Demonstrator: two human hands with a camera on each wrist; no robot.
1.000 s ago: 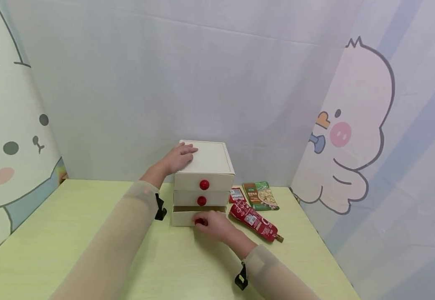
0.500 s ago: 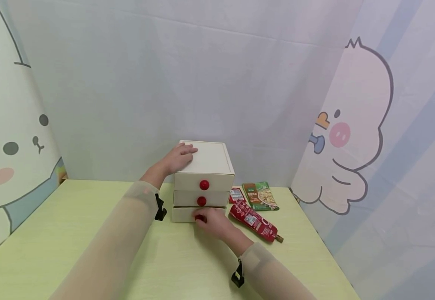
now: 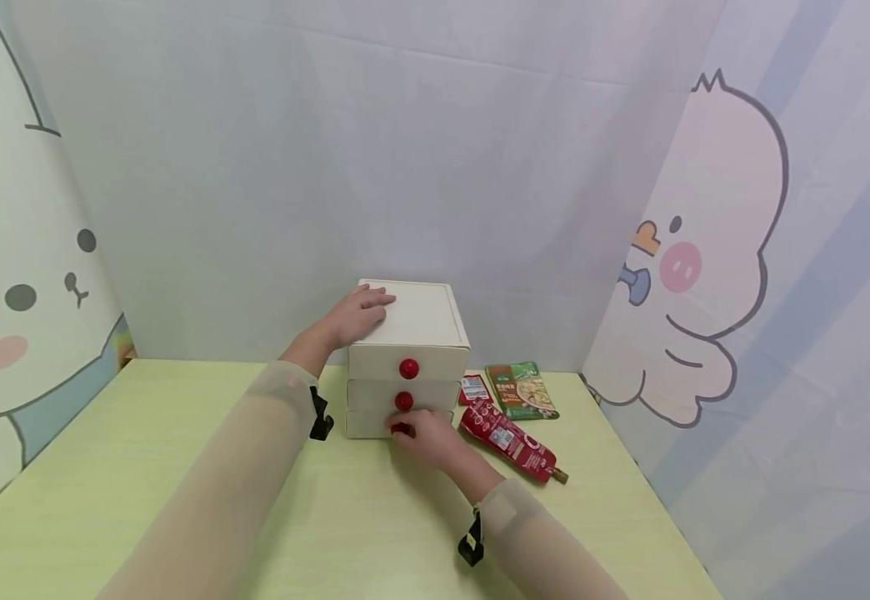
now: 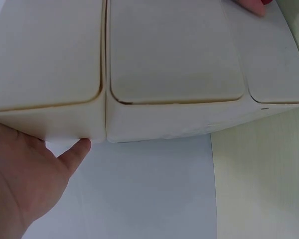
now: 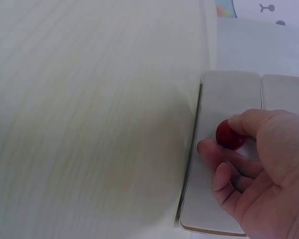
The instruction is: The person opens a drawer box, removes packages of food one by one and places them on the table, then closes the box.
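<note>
A white three-drawer box [image 3: 423,312] with red round knobs stands at the back middle of the table. My left hand [image 3: 348,318] rests on the left part of its top with fingers spread; in the left wrist view the left hand [image 4: 27,174] lies along the box's edge, thumb against the side. Down at the bottom drawer [image 3: 367,425], my right hand [image 3: 431,437] pinches the red knob [image 5: 229,135] between thumb and fingers. That drawer sits about flush with the two above it. The top knob [image 3: 408,368] and middle knob [image 3: 403,402] are untouched.
To the right of the box lie a red spouted pouch [image 3: 513,442], a green and brown food packet [image 3: 522,392] and a small red packet [image 3: 473,389], partly covered by the pouch. A pale curtain [image 3: 435,167] hangs behind the yellow-green table [image 3: 142,467].
The bottom drawer has slid inward, from partly open to closed, with my right hand moving forward on its knob. My left hand has stayed on the box top.
</note>
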